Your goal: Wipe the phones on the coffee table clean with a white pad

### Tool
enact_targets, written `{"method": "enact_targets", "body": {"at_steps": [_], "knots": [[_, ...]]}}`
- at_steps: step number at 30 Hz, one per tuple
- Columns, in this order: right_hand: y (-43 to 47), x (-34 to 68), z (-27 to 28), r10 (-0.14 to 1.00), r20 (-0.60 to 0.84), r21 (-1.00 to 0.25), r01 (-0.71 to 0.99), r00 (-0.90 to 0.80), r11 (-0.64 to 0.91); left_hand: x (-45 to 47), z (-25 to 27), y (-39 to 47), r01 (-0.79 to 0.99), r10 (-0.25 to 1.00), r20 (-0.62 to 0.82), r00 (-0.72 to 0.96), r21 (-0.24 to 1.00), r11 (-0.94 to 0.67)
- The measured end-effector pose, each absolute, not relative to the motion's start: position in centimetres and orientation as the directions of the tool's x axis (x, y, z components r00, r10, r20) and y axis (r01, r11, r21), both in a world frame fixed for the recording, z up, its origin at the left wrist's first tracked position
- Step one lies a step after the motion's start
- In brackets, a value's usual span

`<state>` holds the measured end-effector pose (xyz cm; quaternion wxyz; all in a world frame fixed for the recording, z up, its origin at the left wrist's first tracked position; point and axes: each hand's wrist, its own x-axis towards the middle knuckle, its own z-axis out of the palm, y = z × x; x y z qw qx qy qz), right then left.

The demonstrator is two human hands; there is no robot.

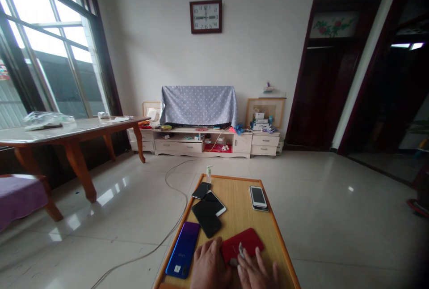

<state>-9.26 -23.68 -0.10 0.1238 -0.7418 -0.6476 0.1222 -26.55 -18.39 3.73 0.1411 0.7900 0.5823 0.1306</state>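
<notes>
A red phone [246,242] lies back up and slanted on the small wooden table [234,190]. My left hand [209,264] is at its left end, fingers bent and close together, holding the edge. Over the near side of the phone is my right hand [254,271], with a small crumpled grey-white piece of cloth or tissue [241,250] pressed under its fingers. To the left of my left hand lies a blue-purple phone [182,251], back up. Just beyond are a large black phone [206,218], a white-edged phone [217,204] partly under it, and another dark phone [201,190].
A white phone [258,196] rests on another at the table's far right. A pump bottle [208,175] stands at the far left corner. A cable [157,246] runs across the floor. A larger table [77,134] is at left, a low cabinet [187,146] ahead.
</notes>
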Motion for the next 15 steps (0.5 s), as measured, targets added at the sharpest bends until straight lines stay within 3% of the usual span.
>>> {"method": "enact_targets", "body": {"at_steps": [5, 11, 15], "knots": [[-23.8, -5.2, 0.4, 0.961, 0.009, -0.254, 0.930, 0.277, -0.265, -26.4, 3.4, -18.5, 0.879, 0.955, 0.075, 0.285, 0.376, -0.292], [-23.9, -9.2, -0.4, 0.991, 0.033, -0.311, 0.944, 0.126, -0.110, -26.3, 4.0, -18.6, 0.871, 0.965, 0.063, 0.256, 0.418, -0.258], [-23.5, -8.6, 0.1, 0.991, 0.041, -0.313, 0.944, 0.125, -0.106, -26.4, 4.3, -18.6, 0.880, 0.962, 0.029, 0.273, 0.396, -0.262]]}}
